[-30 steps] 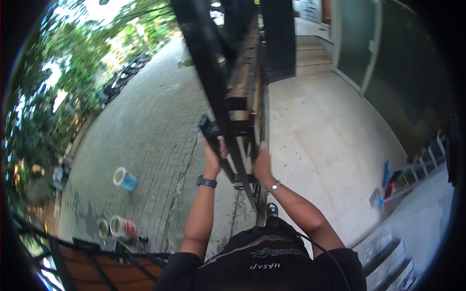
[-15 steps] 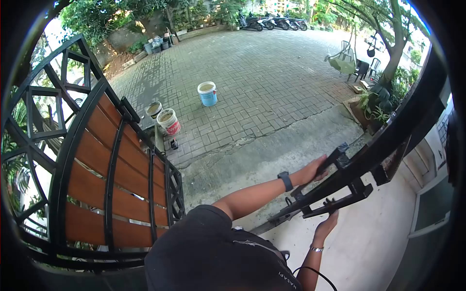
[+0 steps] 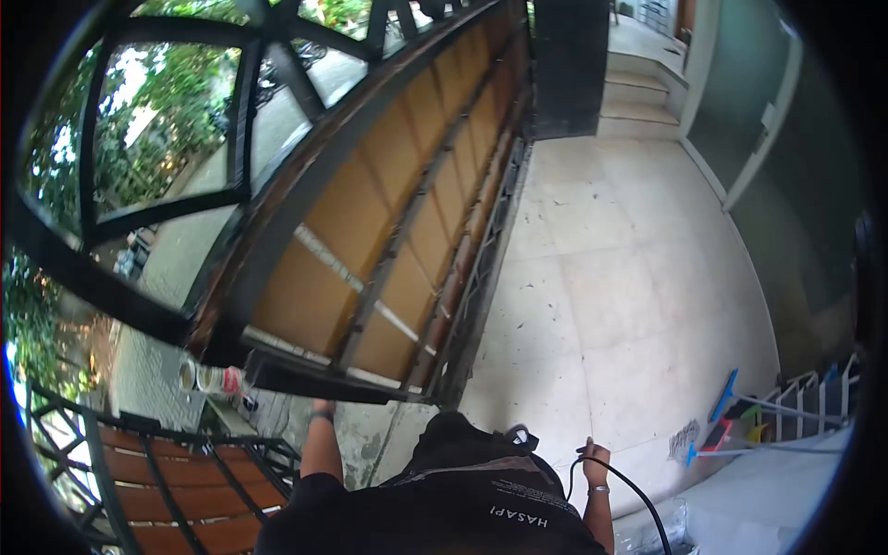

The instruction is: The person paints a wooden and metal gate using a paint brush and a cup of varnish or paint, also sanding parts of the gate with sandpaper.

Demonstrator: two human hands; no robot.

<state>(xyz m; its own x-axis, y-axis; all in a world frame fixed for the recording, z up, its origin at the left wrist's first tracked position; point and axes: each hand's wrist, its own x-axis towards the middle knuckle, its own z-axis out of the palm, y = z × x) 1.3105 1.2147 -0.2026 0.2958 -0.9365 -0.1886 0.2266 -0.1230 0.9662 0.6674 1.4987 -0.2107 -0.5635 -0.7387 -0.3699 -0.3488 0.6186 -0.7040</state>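
A large gate panel (image 3: pixel 370 213) with tan boards and a dark metal frame spans the view's upper left and middle. My left hand (image 3: pixel 324 405) is at its lower edge, mostly hidden behind the black end bar; its fingers do not show. My right hand (image 3: pixel 595 454) is low over the pale tiled floor, away from the gate, with its fingers slightly apart. A thin black cable (image 3: pixel 638 495) curves past that hand in the view; nothing plainly sits in its grip.
Another gate leaf (image 3: pixel 176 481) with brown slats stands at lower left. Buckets (image 3: pixel 211 379) are outside on the paving. Steps (image 3: pixel 638 97) rise at the back beside glass doors (image 3: pixel 740 120). Blue-handled cleaning tools (image 3: pixel 726 398) and a rack (image 3: pixel 814 407) stand at lower right.
The view has swung right, from the paved yard to the tiled floor and the gate's inner face. My right hand has come away from the black metal latch part; my left hand stays by the gate.
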